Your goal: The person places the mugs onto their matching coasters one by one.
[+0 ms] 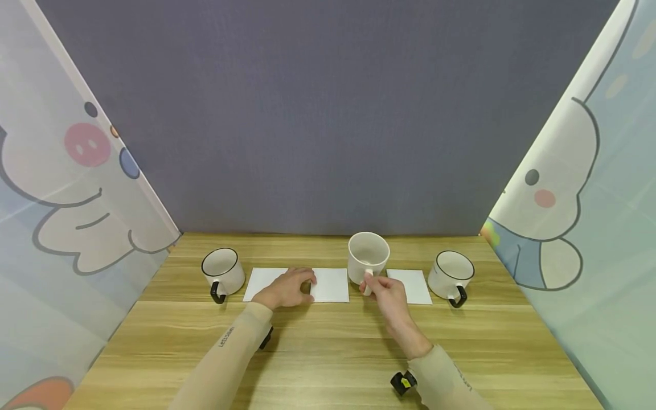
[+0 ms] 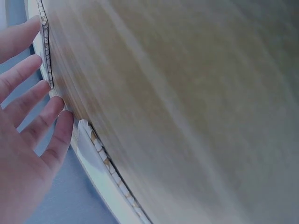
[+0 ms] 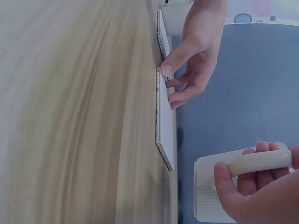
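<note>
My right hand (image 1: pixel 392 302) holds a plain white mug (image 1: pixel 368 249) by its handle. In the right wrist view the mug (image 3: pixel 208 184) hangs above the table, with thumb and fingers around the handle. My left hand (image 1: pixel 288 287) is at the gap between two white cardboard pieces, the left one (image 1: pixel 260 280) and the middle one (image 1: pixel 330 285). Its fingers are spread and gently bent in the left wrist view, and the thumb is by the middle piece's near edge. Whether it touches the cardboard, I cannot tell. A third cardboard piece (image 1: pixel 412 285) lies right of the held mug.
A white mug with black rim and handle (image 1: pixel 224 270) stands at the left end of the row. A similar black-rimmed mug (image 1: pixel 451 276) stands at the right end. Under everything is a wood-grain table (image 1: pixel 328 353), with a grey panel (image 1: pixel 328 125) behind it.
</note>
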`<state>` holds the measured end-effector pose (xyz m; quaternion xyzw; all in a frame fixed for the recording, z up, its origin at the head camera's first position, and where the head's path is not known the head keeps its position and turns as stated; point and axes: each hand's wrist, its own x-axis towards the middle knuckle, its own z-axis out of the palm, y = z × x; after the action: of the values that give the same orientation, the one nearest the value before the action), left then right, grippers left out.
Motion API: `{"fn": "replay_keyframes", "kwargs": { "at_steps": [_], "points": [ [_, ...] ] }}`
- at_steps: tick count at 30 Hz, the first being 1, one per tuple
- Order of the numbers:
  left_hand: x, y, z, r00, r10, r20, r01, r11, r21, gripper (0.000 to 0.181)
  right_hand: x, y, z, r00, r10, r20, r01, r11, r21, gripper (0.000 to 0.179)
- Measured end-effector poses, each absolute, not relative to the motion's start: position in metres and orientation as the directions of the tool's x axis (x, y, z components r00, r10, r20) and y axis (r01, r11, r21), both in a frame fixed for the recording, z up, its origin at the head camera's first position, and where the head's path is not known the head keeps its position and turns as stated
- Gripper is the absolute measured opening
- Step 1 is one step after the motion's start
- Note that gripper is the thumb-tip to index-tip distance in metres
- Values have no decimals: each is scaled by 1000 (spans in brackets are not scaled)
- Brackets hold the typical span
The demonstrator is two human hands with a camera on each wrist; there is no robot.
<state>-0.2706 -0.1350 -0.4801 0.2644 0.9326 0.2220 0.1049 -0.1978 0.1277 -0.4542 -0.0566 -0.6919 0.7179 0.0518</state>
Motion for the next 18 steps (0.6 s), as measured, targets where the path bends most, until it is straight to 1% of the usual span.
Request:
{"fn": "replay_keyframes", "kwargs": {
  "at_steps": [12, 18],
  "points": [
    [-272, -136, -481, -835, 545, -80, 449, 758, 474, 35, -197, 119, -451, -989, 150, -3, -3, -36, -999, 29],
    [-272, -136, -483, -834, 548, -62, 457, 749, 479, 35, -199, 114, -451, -989, 151, 2, -7, -37, -999, 29]
  ]
}}
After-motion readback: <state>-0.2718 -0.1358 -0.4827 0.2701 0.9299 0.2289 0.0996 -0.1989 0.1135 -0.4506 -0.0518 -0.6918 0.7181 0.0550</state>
